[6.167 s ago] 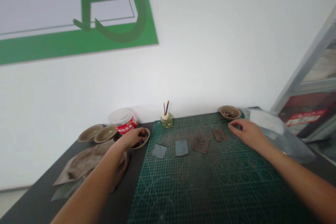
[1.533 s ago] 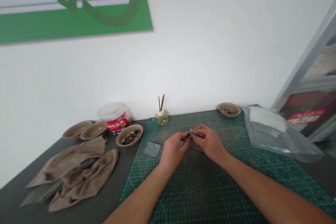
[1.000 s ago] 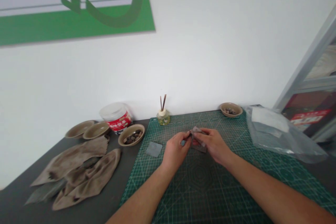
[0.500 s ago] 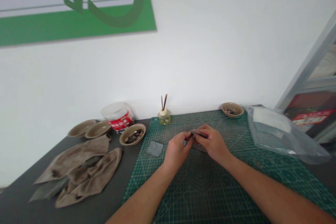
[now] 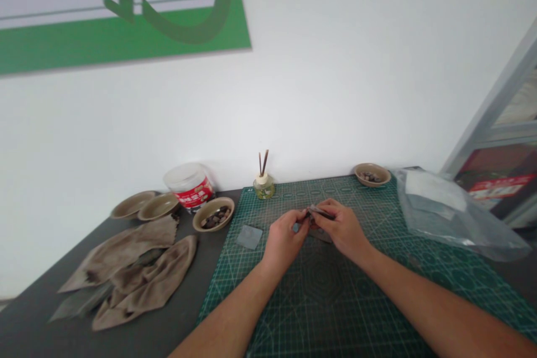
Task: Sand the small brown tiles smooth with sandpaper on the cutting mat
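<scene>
My left hand (image 5: pixel 286 238) and my right hand (image 5: pixel 340 227) meet above the green cutting mat (image 5: pixel 285 313). The fingertips of both are pinched together on a small dark piece (image 5: pixel 309 215), mostly hidden by the fingers. A thin greyish-brown edge shows by my right thumb and index finger. Beneath the hands a dark flat scrap (image 5: pixel 321 234) shows in part; whether it touches them I cannot tell. Left of my left hand a small grey square sheet (image 5: pixel 249 237) lies flat on the mat.
Left of the mat stand a bowl of dark stones (image 5: pixel 202 221), two more bowls (image 5: pixel 158 208), a clear tub with a red label (image 5: pixel 195 193) and brown cloths (image 5: pixel 146 291). Behind are a reed diffuser (image 5: pixel 264 186) and another stone bowl (image 5: pixel 381 180). A plastic bag (image 5: pixel 457 229) lies right.
My fingers have shifted slightly on the small dark piece, and a little more of its greyish-brown edge shows by my right thumb. Both hands stay at the same spot over the mat.
</scene>
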The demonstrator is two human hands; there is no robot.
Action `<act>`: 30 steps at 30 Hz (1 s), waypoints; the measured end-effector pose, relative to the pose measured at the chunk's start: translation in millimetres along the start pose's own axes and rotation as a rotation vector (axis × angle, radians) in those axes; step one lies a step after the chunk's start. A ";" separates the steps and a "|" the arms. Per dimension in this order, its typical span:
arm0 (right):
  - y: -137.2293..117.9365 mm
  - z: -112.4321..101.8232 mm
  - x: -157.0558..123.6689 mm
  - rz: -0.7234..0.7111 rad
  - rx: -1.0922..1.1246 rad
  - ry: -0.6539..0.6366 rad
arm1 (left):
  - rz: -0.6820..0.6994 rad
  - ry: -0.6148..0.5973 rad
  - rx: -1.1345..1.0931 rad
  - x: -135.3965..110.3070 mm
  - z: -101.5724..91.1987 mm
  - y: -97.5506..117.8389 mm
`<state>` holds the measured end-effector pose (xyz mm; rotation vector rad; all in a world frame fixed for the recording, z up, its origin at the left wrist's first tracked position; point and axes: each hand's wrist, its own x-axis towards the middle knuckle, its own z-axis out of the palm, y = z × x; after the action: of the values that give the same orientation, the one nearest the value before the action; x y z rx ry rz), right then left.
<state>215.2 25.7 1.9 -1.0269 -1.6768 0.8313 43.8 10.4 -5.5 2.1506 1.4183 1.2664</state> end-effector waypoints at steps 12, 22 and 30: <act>-1.5 0.1 -0.9 0.004 0.005 -0.012 | -0.028 -0.009 -0.042 1.2 -0.4 0.1; -2.0 0.7 -1.2 0.058 0.129 -0.019 | -0.034 0.000 -0.050 0.6 -0.6 1.8; -8.7 2.4 -3.2 0.095 0.282 -0.035 | -0.057 0.001 -0.080 2.1 -3.2 2.1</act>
<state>211.3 19.0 7.6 -0.9050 -1.4960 1.1189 42.9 10.4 -1.2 2.0432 1.3943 1.2814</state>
